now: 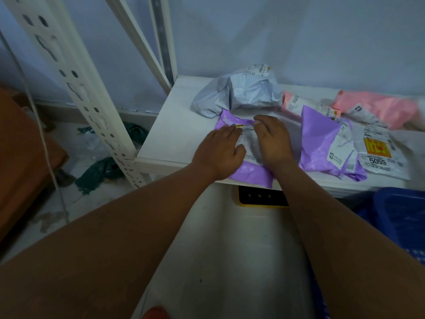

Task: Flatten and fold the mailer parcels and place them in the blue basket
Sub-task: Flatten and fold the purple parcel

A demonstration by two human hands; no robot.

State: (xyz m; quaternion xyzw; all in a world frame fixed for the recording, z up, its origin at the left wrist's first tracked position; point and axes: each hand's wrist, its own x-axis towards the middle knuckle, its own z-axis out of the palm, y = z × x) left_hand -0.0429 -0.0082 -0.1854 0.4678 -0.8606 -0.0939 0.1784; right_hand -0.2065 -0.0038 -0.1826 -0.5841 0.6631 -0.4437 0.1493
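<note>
Both hands flat, palms down: left hand [219, 151] and right hand [273, 140] lie side by side, fingers spread, pressing on one purple mailer [247, 169], gripping nothing. That mailer lies at the front edge of the white shelf [165, 134], shipping label up between the hands, near end slightly overhanging the edge. Reads as the flatten step on this piece; I can't make out any crease, so the fold looks not yet done. Rest of the pile still rumpled: grey mailer [239, 94] puffed up just behind the hands, second purple mailer [322, 143] crumpled to the right with a white labelled parcel [379, 153] touching it, pink mailer [381, 107] further back right, another pink one [291, 103] part hidden between grey and purple. Blue basket [400, 217] sits below the shelf at lower right, only partly in frame; the bit that shows holds no mailers, the remainder can't be judged. My estimate: early in the job, with roughly six parcels left to flatten, fold and drop, this one included. Floor at left is cluttered with dark scraps, not relevant.
</note>
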